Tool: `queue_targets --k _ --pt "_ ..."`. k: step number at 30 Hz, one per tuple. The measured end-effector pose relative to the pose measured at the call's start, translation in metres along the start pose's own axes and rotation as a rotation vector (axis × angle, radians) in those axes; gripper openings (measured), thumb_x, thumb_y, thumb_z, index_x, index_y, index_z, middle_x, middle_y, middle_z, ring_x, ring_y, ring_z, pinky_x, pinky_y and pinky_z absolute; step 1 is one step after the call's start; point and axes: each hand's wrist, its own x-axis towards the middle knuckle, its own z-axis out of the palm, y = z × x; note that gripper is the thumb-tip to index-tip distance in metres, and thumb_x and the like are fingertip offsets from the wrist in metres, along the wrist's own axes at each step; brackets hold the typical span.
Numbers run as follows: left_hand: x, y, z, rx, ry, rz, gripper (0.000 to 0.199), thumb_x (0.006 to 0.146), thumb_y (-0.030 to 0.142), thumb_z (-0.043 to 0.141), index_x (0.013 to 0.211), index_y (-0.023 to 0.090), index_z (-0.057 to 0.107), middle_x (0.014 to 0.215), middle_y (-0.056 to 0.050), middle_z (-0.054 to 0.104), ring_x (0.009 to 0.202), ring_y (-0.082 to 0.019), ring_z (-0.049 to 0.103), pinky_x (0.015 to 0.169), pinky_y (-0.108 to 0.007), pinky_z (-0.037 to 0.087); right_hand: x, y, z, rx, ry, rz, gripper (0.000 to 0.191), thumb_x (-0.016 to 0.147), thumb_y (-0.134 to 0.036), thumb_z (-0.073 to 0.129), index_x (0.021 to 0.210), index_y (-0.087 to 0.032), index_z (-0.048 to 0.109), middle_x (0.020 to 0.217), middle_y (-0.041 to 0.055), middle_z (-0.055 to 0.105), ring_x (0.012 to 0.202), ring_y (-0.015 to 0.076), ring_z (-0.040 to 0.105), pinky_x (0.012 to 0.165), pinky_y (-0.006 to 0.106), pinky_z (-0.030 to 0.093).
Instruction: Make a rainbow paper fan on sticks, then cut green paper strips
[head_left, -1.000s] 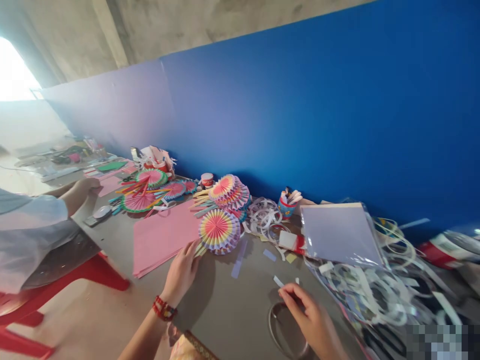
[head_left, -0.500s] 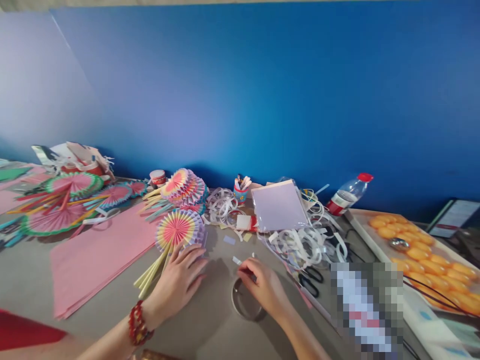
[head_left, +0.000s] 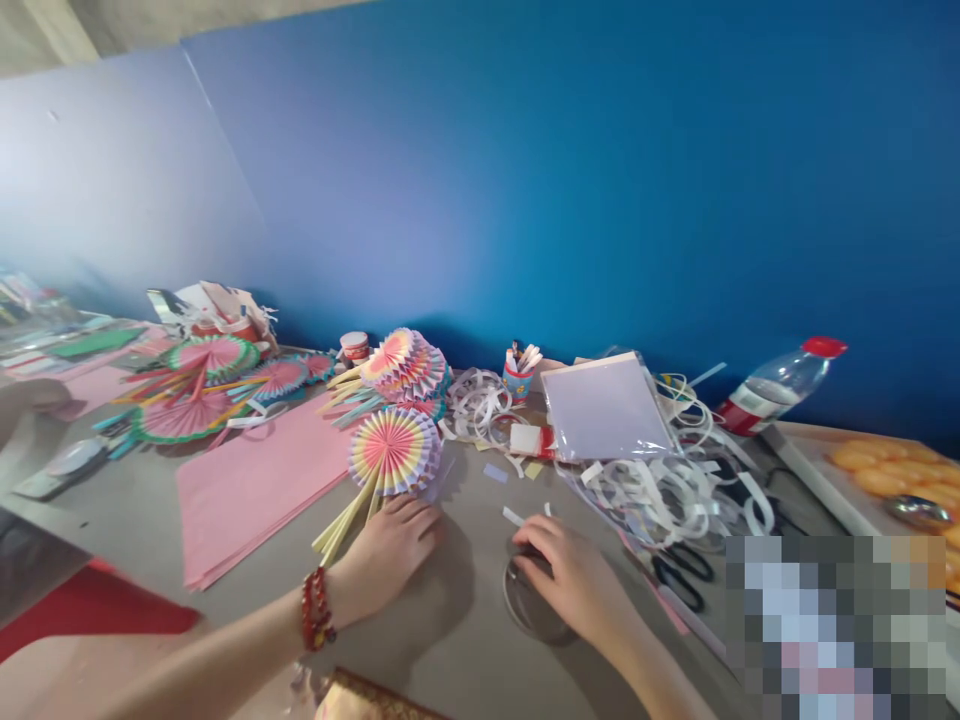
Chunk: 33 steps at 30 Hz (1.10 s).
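A red-capped bottle [head_left: 780, 388] is near a tray [head_left: 817, 480] and a blue partition [head_left: 570, 190].

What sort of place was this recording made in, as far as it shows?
Probably a craft workroom or similar workspace: the grey tabletop bears a round pleated paper fan in pink, yellow and lilac, a stack of flat pink paper sheets and a large tangle of curled white strips.

One ring [head_left: 508, 603], one red-capped bottle [head_left: 780, 388], one blue cup [head_left: 518, 384], one pair of scissors [head_left: 681, 580]

L wrist [head_left: 341, 594] w/ red bracelet [head_left: 316, 606]
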Motion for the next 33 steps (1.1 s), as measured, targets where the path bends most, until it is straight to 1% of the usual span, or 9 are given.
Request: queue_targets --k 6,9,12,14,16,19,23,29,33 --pt "-0.01 -0.011 -0.012 0.063 -0.056 -0.067 0.022 0.092 0.014 0.045 0.091 0.02 0.067 0.094 -0.01 0.067 0.091 -0.027 0.061 0.088 -0.042 0.044 -0.009 0.002 -0.006 -0.157 -0.052 -0.017 0.027 0.084 -0.01 0.055 0.104 -0.024 0.065 0.11 0.0056 0.066 0.099 0.0236 0.064 0.083 0.035 0.049" --pt "-0.006 0.003 -0.022 -0.024 -0.065 -0.033 0.021 0.095 0.02 0.044 0.094 0.02 0.065 0.093 -0.008 0.066 0.087 -0.024 0.062 0.082 -0.038 0.046 -0.007 0.004 -0.004 -0.236 -0.053 -0.024 0.032 0.082 -0.004 0.051 0.102 -0.024 0.066 0.106 0.0055 0.067 0.095 0.0221 0.065 0.078 0.031 0.048" --pt "0.008 0.023 -0.027 -0.159 -0.082 0.034 0.024 0.098 0.032 0.044 0.111 0.021 0.061 0.103 -0.007 0.066 0.092 -0.023 0.064 0.08 -0.034 0.048 0.002 0.002 -0.001 -0.258 -0.053 -0.015 0.03 0.083 -0.004 0.048 0.096 -0.024 0.066 0.099 0.005 0.068 0.09 0.0201 0.066 0.072 0.028 0.046" --pt "0.021 0.034 -0.024 -0.269 -0.073 0.02 0.034 0.095 0.039 0.05 0.124 0.021 0.055 0.11 -0.008 0.066 0.095 -0.024 0.065 0.079 -0.033 0.049 0.009 -0.001 -0.002 -0.217 -0.055 -0.024 0.025 0.085 -0.007 0.048 0.092 -0.023 0.066 0.094 0.004 0.068 0.088 0.0191 0.066 0.07 0.026 0.044" --pt "0.036 0.038 -0.015 -0.404 -0.071 -0.067 0.041 0.09 0.04 0.057 0.126 0.02 0.053 0.108 -0.008 0.067 0.094 -0.024 0.065 0.076 -0.031 0.049 0.013 -0.005 -0.003 -0.16 -0.036 -0.031 0.021 0.086 -0.01 0.048 0.089 -0.023 0.065 0.091 0.0025 0.068 0.082 0.0174 0.066 0.067 0.025 0.042" --pt "0.056 0.036 0.003 -0.524 -0.081 -0.158 0.027 0.09 0.028 0.054 0.115 0.021 0.06 0.089 -0.003 0.069 0.078 -0.019 0.065 0.065 -0.025 0.045 0.014 -0.009 -0.004 -0.118 0.042 -0.004 0.016 0.086 -0.013 0.049 0.085 -0.022 0.063 0.087 0.0014 0.067 0.072 0.015 0.063 0.061 0.024 0.038" --pt "0.073 0.029 0.018 -0.563 -0.074 -0.161 0.019 0.093 0.022 0.045 0.099 0.017 0.063 0.079 -0.003 0.069 0.069 -0.015 0.062 0.057 -0.022 0.041 0.006 -0.005 -0.002 -0.113 0.105 0.053 0.011 0.089 -0.02 0.05 0.085 -0.022 0.06 0.084 0.001 0.068 0.068 0.0148 0.062 0.06 0.024 0.037" --pt "0.086 0.034 0.012 -0.527 -0.054 -0.135 0.018 0.088 0.023 0.051 0.096 0.02 0.066 0.084 -0.004 0.071 0.073 -0.017 0.064 0.062 -0.024 0.042 -0.002 0.01 -0.001 -0.108 0.184 0.074 0.013 0.092 -0.026 0.049 0.086 -0.023 0.06 0.076 -0.0003 0.069 0.067 0.0158 0.064 0.06 0.024 0.04" --pt "0.096 0.034 0.006 -0.47 -0.05 -0.144 0.02 0.089 0.024 0.048 0.094 0.02 0.067 0.081 -0.004 0.07 0.072 -0.019 0.065 0.064 -0.025 0.044 0.003 0.01 -0.006 -0.151 0.253 0.069 0.014 0.091 -0.026 0.049 0.089 -0.023 0.062 0.079 0.0013 0.069 0.068 0.0168 0.063 0.06 0.025 0.038"
